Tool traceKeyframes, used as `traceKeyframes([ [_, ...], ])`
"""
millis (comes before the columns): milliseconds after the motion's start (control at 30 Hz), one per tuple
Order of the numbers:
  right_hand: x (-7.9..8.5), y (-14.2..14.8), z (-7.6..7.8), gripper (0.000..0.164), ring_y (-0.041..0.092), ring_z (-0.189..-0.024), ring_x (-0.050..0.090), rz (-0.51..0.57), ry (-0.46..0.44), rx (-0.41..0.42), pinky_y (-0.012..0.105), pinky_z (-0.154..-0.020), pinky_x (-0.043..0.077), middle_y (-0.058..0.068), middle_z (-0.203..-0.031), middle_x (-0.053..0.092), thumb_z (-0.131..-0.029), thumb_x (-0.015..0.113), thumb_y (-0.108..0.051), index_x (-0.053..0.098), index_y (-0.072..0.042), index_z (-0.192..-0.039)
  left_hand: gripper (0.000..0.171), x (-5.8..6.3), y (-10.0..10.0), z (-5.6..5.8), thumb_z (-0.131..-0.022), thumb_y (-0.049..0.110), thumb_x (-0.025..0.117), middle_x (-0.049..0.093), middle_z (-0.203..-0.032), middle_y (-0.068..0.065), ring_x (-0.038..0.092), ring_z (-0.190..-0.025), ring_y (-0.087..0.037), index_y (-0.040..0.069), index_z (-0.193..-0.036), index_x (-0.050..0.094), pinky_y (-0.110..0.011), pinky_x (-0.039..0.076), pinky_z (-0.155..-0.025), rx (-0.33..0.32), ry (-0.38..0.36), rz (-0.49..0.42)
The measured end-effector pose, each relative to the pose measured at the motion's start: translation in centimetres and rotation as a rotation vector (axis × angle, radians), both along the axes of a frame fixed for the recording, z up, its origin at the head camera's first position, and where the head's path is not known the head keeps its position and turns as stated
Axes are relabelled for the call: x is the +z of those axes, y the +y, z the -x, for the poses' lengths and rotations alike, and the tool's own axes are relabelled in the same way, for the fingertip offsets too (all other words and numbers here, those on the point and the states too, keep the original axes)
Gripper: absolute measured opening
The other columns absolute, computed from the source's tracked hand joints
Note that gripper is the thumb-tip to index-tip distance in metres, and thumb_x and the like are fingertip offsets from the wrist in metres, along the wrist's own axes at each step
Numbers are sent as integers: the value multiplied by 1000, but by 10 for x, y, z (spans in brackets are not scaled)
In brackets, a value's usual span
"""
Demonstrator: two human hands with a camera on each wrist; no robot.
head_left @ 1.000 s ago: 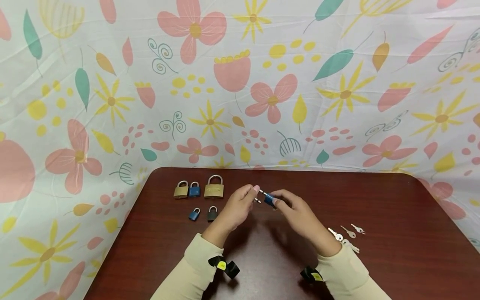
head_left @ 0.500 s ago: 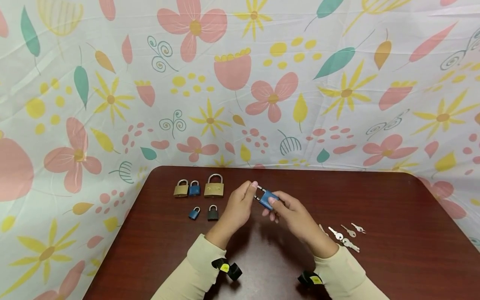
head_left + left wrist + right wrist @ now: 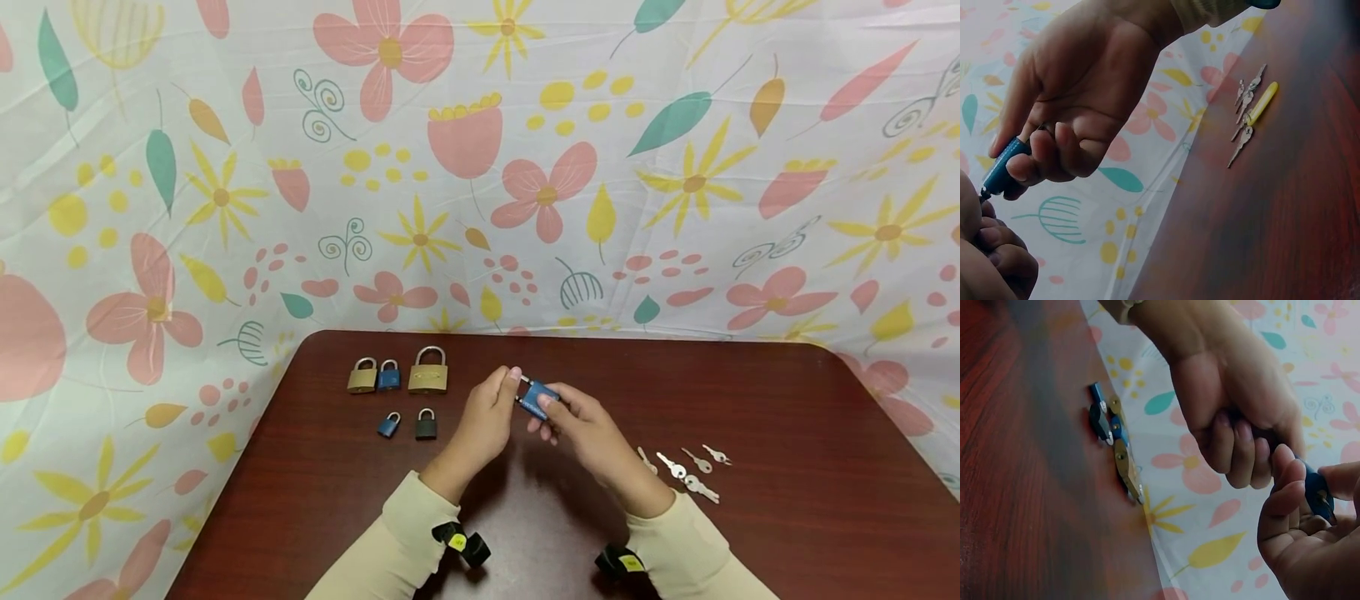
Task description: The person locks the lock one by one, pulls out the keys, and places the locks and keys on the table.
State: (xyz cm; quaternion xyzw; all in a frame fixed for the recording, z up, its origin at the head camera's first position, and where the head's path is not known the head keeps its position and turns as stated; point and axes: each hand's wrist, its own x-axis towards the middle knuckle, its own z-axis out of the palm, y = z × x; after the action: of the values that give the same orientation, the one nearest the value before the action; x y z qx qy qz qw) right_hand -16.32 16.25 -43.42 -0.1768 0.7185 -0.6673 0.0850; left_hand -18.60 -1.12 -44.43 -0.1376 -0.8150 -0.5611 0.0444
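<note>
A blue padlock (image 3: pixel 537 399) is held up over the table between the two hands, its body tilted and its shackle pointing left. My right hand (image 3: pixel 588 433) grips the body with the thumb on its front face. At the shackle end, my left hand (image 3: pixel 483 417) pinches the metal with thumb and fingers, covering part of it. A thin metal piece, seemingly a key (image 3: pixel 1327 505), juts from the padlock's bottom in the right wrist view. The left wrist view shows the padlock body (image 3: pixel 1005 165) between both hands.
Left on the table (image 3: pixel 315 500) stand two brass padlocks (image 3: pixel 428 377), a blue padlock (image 3: pixel 389 377), a small blue padlock (image 3: pixel 388 426) and a black padlock (image 3: pixel 426 426). Several loose keys (image 3: pixel 701 489) lie right, beside a yellow strip (image 3: pixel 1264 104). A flowered cloth (image 3: pixel 480 167) hangs behind.
The right hand has turned the padlock so its broad blue face shows. The left hand has shifted slightly right against the shackle, whose exposed part looks shorter than half a second ago.
</note>
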Motion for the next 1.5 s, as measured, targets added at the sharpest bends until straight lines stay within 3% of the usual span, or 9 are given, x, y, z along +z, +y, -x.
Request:
traceKeyframes([
  [333, 1, -2, 0, 33, 10, -71, 58, -5, -11, -9, 24, -63, 51, 6, -87, 68, -109, 47, -26, 58, 4, -118, 49, -3, 1, 2, -108, 51, 36, 33, -66, 3, 31, -61, -11, 13, -82, 54, -24, 30, -55, 15, -11, -71],
  [500, 2, -1, 0, 39, 14, -71, 60, -20, 19, -1, 29, -62, 52, 8, -90, 71, -111, 39, -28, 58, 5, -121, 48, -3, -1, 4, -109, 47, 38, 35, -67, 3, 35, -63, -11, 12, -81, 55, -24, 32, -57, 19, -14, -90],
  [633, 4, 0, 0, 43, 18, -70, 62, -55, 45, -83, 32, -60, 53, 9, -90, 67, -112, 35, -31, 58, 2, -127, 48, -2, -3, 6, -109, 46, 39, 38, -65, 3, 37, -61, -10, 10, -80, 54, -24, 32, -56, 36, -19, -105],
  [833, 6, -1, 1, 28, 24, -68, 62, -69, 76, -226, 29, -62, 52, 9, -86, 66, -109, 47, -26, 51, 0, -120, 54, 0, -6, 9, -108, 47, 40, 38, -60, 1, 35, -54, -11, 1, -81, 51, -23, 29, -51, 48, -49, -185],
  [1033, 1, -1, 0, 18, 20, -72, 62, -40, 138, -158, 30, -68, 56, 17, -84, 69, -107, 52, -18, 50, -1, -111, 55, 0, -8, 11, -109, 40, 41, 37, -60, 2, 35, -54, -12, -9, -86, 49, -23, 29, -51, 51, -76, -218],
  [1233, -2, -1, 0, 16, 30, -75, 64, -10, 171, -123, 28, -70, 58, 15, -81, 68, -105, 54, -15, 51, 0, -111, 51, 0, -7, 11, -110, 38, 40, 37, -61, 2, 35, -55, -12, -4, -82, 50, -22, 29, -52, 52, -94, -239],
  [1500, -3, -2, 0, 17, 23, -74, 65, 23, 180, -119, 27, -70, 58, 15, -81, 68, -105, 54, -13, 51, 3, -112, 49, 2, -8, 10, -109, 40, 42, 38, -61, 1, 36, -54, -12, 1, -80, 49, -22, 29, -51, 51, -81, -263],
])
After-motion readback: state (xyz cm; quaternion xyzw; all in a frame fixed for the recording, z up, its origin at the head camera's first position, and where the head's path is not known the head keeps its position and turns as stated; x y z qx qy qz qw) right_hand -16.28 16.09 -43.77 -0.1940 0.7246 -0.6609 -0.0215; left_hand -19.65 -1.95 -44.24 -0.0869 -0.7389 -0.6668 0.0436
